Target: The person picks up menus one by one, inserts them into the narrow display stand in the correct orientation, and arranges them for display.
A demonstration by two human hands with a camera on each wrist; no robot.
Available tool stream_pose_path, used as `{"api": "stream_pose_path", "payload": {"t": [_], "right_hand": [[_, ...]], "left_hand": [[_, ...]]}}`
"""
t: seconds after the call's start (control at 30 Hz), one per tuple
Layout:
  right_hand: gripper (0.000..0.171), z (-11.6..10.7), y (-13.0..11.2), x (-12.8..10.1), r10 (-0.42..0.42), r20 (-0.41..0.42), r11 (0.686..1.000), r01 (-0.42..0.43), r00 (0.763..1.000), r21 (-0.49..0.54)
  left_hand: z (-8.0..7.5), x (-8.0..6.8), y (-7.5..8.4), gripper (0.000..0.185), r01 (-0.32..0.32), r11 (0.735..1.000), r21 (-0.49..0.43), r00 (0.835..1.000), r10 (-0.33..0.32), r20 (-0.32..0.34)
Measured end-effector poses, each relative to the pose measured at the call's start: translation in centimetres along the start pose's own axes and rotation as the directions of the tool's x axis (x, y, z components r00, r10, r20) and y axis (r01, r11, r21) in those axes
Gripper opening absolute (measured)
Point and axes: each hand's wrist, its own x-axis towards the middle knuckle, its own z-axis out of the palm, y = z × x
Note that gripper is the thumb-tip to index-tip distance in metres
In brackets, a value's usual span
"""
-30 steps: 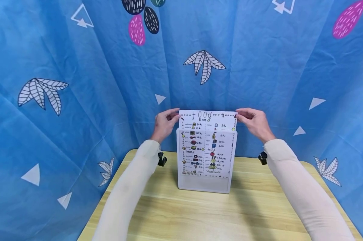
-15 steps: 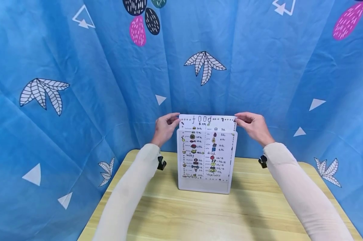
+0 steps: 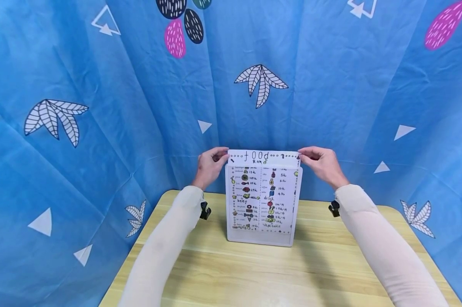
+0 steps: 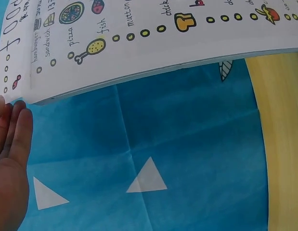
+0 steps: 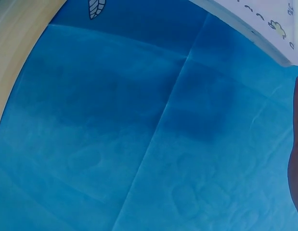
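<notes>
Left hand [image 3: 209,164] and right hand [image 3: 320,162] pinch the sheet's [image 3: 263,157] 12 o'clock corners; uneven pushing could jam it in the holder [image 3: 263,236].

The sheet [image 3: 264,155] is white, with "food" hand-lettered in black across its top and a border of small black-ringed dots. Two columns of tiny drawings run down it in yellow, red, black, green and blue, beside black writing; in the left wrist view the sheet [image 4: 139,33] shows a yellow-spotted drumstick, a dark round pizza and yellow-green dots. The holder [image 3: 263,236] in front of it is frosted white. The table [image 3: 277,273] is pale yellow wood with faint grain. The backdrop cloth [image 3: 100,128] is bright blue, printed with white triangles, white black-veined leaves, and pink and black ovals flecked white. Both sleeves [image 3: 165,247] are cream.
</notes>
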Motion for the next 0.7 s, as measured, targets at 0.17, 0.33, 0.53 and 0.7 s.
{"api": "stream_pose_path", "payload": {"t": [0.17,0.33,0.53,0.7], "right_hand": [[0.026,0.12,0.22,-0.14,0.0,-0.008,1.0,0.0,1.0,-0.001],[0.026,0.18,0.34,-0.37,-0.008,-0.005,1.0,0.008,1.0,-0.011],[0.027,0.27,0.54,-0.65,0.004,0.004,1.0,-0.004,1.0,-0.013],[0.026,0.28,0.71,-0.79,0.015,0.02,1.0,-0.015,1.0,-0.021]], "left_hand": [[0.15,-0.19,-0.34,0.023,-0.013,1.0,0.003,1.0,0.013,-0.002],[0.21,-0.39,-0.43,0.021,-0.017,1.0,0.005,1.0,0.017,-0.004],[0.35,-0.5,-0.78,0.021,-0.029,1.0,0.01,1.0,0.029,-0.006],[0.47,-0.73,-0.92,0.021,-0.007,1.0,0.005,1.0,0.007,0.0]]}}
